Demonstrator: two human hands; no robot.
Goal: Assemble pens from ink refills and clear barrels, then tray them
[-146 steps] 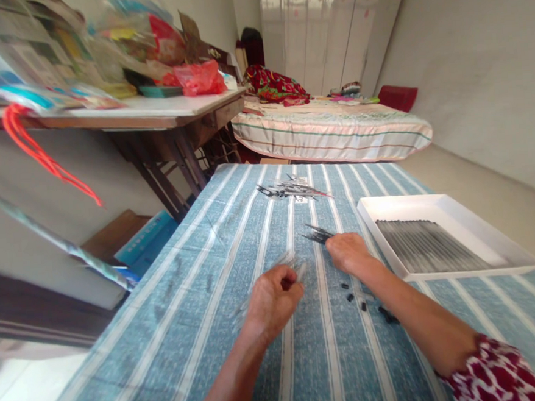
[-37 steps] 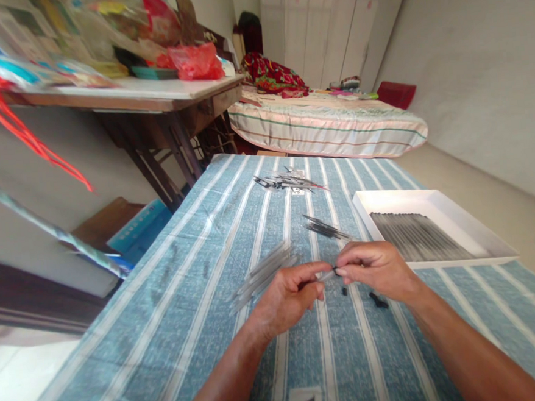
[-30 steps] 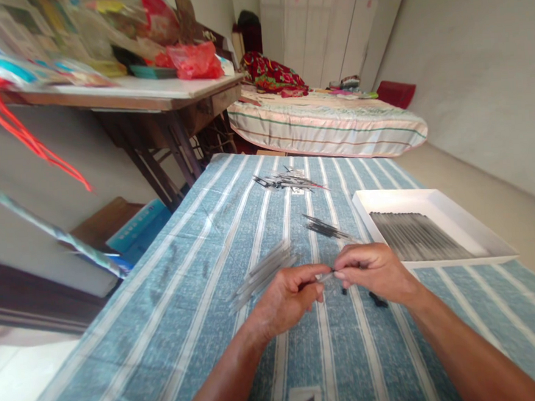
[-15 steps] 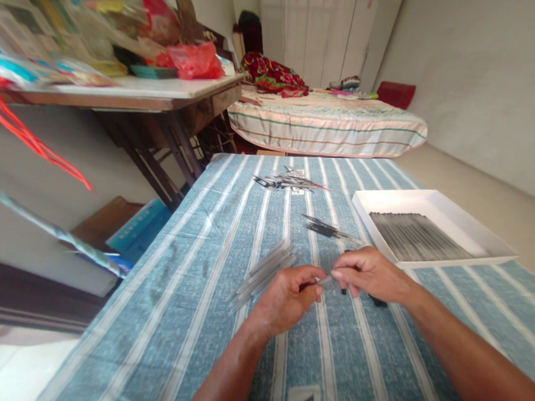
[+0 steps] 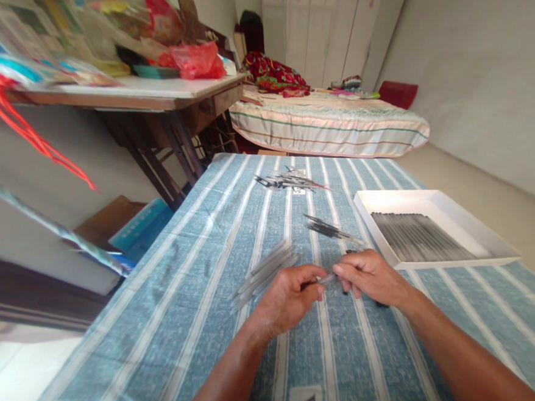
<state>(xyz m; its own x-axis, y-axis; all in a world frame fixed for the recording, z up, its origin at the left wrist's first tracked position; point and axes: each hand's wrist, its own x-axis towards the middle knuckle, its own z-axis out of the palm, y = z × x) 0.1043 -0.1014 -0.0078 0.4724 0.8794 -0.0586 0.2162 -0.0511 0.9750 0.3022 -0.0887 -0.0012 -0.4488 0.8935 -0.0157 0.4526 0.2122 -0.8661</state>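
Note:
A thin, translucent grey pen barrel [image 5: 328,278] runs between my two hands above the striped cloth. My left hand [image 5: 290,299] pinches one end with thumb and fingers. Closed on the opposite end is my right hand [image 5: 371,276], its fingertips hiding that tip. Black pieces [image 5: 381,304], perhaps pen caps, show partly from under the right hand. Beside the left hand lies a loose bundle of similar clear barrels [image 5: 266,274]. Just beyond the right hand is a small bunch of thin dark pen refills [image 5: 327,227].
A white box [image 5: 476,263] at the right holds a row of grey pens [image 5: 421,238]. Farther off on the striped cloth [image 5: 201,303] lies a messy pile of thin black and clear parts [image 5: 289,180]. A cluttered desk [image 5: 168,96] stands left; a bed [image 5: 330,123] lies behind.
Both hands keep nearly the same pose around the pen barrel. The whole view has shifted very slightly; nothing on the cloth has visibly moved.

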